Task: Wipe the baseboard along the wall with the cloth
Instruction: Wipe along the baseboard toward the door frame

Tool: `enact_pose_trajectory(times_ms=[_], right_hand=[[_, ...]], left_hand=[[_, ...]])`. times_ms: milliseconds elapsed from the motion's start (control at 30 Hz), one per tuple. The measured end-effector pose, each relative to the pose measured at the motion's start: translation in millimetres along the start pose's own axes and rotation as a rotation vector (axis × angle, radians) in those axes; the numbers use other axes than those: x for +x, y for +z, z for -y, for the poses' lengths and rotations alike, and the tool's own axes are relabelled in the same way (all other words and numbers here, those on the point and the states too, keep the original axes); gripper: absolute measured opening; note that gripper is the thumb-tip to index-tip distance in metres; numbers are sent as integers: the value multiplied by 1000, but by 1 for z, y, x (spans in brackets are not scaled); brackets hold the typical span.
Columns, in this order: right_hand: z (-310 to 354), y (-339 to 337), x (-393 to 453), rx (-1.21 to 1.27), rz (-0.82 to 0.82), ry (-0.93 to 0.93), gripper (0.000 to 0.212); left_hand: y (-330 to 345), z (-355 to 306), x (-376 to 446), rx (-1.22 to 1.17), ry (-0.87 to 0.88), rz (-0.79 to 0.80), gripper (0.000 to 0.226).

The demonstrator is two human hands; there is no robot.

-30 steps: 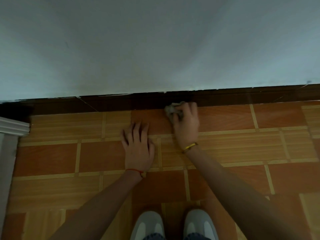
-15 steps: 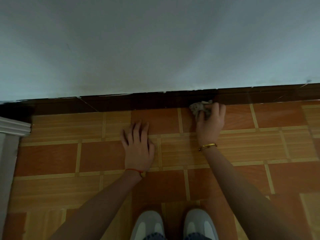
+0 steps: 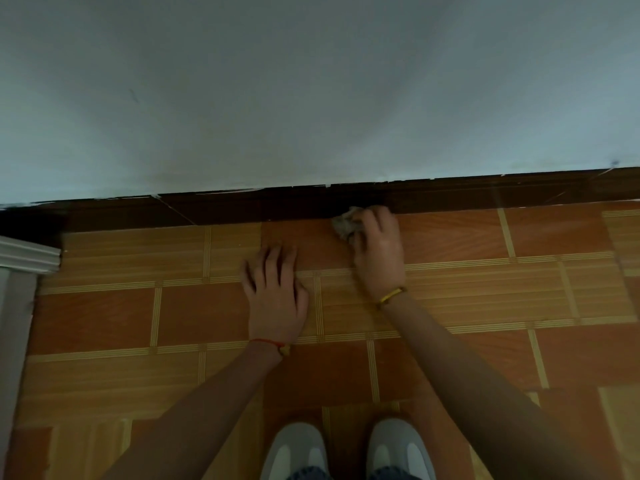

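Note:
A dark brown baseboard runs along the foot of a pale wall, across the whole view. My right hand grips a small crumpled grey cloth and presses it against the lower edge of the baseboard, near the middle. Only the cloth's left part shows past my fingers. My left hand lies flat on the floor, fingers spread, a short way left of and nearer than the right hand, holding nothing.
The floor is orange and tan wood-pattern tile. A grey moulded frame or trim stands at the far left edge. My two grey shoes are at the bottom, close behind my hands.
My right hand slid the cloth right along the baseboard, then back left to about where it was a second ago. The left hand has stayed put.

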State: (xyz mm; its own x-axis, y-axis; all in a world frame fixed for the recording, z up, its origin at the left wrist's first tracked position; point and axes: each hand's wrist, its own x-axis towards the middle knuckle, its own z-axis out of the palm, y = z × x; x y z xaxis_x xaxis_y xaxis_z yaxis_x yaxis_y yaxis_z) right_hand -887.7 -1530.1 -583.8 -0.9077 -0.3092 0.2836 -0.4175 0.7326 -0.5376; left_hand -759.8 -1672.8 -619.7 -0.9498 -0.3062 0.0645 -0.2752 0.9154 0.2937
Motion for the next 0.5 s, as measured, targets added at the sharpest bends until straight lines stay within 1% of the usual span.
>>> enact_pose_trajectory(times_ms=[67, 133, 200, 267, 367, 500], right_hand=[[-23, -17, -2, 0, -110, 103, 26], [-40, -28, -2, 13, -222, 263, 25], [-41, -28, -2, 42, -279, 359, 27], [-26, -20, -1, 58, -248, 315, 29], [-4, -1, -2, 63, -118, 198, 28], [-8, -2, -3, 60, -48, 141, 28]], left_hand=[[0, -1, 0, -5, -2, 5, 54], [-1, -1, 0, -1, -1, 7, 54], [-1, -1, 0, 7, -3, 10, 54], [-1, -2, 0, 12, -7, 17, 54], [-1, -2, 0, 14, -3, 19, 54], [-1, -2, 0, 10, 4, 2, 54]])
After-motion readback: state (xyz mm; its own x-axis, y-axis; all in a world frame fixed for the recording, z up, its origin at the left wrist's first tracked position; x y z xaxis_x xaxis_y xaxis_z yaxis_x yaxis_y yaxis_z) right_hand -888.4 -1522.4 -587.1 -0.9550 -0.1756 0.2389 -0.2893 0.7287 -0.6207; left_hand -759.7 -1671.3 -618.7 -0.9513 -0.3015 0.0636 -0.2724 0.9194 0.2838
